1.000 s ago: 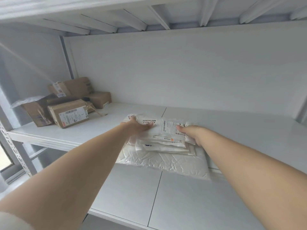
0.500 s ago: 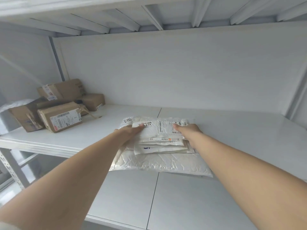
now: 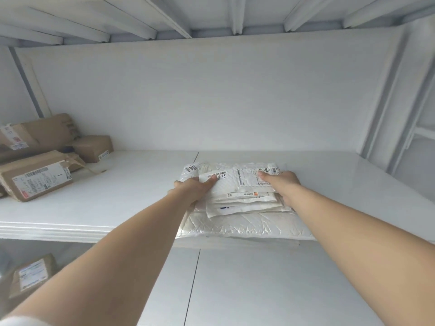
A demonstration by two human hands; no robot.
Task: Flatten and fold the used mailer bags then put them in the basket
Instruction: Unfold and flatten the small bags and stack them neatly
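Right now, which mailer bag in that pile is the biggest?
The crinkled white bag at the very bottom: it spreads out well past the smaller labelled bags stacked on it.

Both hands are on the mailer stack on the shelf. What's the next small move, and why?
Probably draw the mailer stack toward you off the shelf: left hand and right hand grip its sides, and no basket is in view here.

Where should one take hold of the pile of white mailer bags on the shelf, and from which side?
Take the pile of mailer bags at its side edges, one hand from each side, where the left hand and right hand are. It is loose, smaller bags on larger, so a one-sided grip may let them slide.
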